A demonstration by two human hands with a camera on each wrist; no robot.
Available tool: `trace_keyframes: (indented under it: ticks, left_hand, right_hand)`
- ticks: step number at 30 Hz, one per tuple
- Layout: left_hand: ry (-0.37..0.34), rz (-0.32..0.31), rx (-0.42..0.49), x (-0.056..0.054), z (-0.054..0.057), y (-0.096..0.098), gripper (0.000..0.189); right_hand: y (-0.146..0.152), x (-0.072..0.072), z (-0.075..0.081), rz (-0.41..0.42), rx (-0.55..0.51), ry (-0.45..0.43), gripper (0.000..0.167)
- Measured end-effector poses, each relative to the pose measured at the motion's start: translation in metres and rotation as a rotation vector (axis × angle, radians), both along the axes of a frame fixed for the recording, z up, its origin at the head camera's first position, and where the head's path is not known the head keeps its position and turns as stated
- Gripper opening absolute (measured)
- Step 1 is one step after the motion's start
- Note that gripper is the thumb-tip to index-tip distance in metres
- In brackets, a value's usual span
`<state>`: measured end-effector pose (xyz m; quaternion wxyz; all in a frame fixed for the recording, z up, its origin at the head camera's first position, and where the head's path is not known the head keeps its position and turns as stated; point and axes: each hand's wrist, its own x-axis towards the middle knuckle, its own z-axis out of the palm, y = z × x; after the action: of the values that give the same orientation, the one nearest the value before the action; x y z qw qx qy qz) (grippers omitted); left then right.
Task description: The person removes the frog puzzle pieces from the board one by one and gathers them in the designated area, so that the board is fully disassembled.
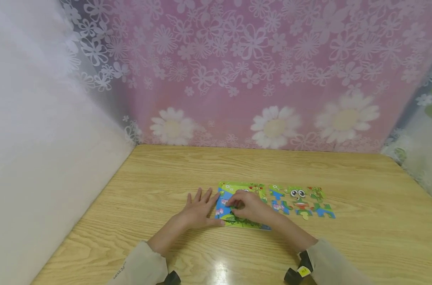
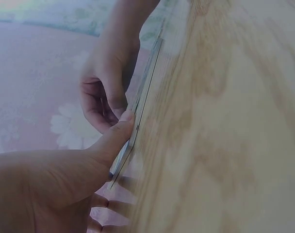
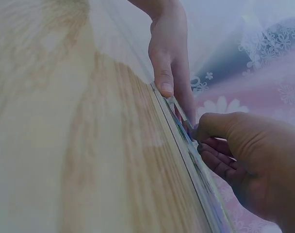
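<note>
A colourful cartoon jigsaw puzzle board (image 1: 248,224) lies flat on the wooden table. My left hand (image 1: 199,212) is at its left side, fingers spread and straight, with the thumb (image 2: 119,130) on the near left edge. Over the middle of the board, my right hand (image 1: 253,208) has its fingers curled. Thumb and index finger (image 3: 213,124) meet at the board's surface and seem to pinch a puzzle piece (image 3: 188,127); the fingers hide most of it. To the right of the board, several puzzle pieces (image 1: 298,193) with a big-eyed green figure lie in rows.
The wood-grain table (image 1: 159,174) stretches around the puzzle on all sides. A pink flowered cloth (image 1: 216,99) hangs behind its far edge, and a white cloth (image 1: 52,130) runs along the left. Both sleeves lie over the near part of the table.
</note>
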<state>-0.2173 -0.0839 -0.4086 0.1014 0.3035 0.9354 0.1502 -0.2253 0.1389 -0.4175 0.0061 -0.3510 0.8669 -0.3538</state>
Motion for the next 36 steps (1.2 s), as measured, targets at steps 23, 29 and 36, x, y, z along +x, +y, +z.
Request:
trace_keyframes:
  ticks: [23, 29, 36]
  left_hand:
    - [-0.005, 0.019, -0.018, -0.002, -0.006, 0.003, 0.091]
    - [0.006, 0.023, -0.019, -0.004, -0.009, 0.001, 0.092]
    - [0.01, 0.02, -0.007, -0.005, -0.009, 0.0, 0.092]
  right_hand:
    - [0.094, 0.027, 0.02, -0.096, 0.021, 0.083, 0.023]
    - [0.118, 0.034, 0.017, -0.07, 0.01, 0.178, 0.024]
    - [0.133, 0.041, 0.012, -0.091, 0.021, 0.161, 0.023]
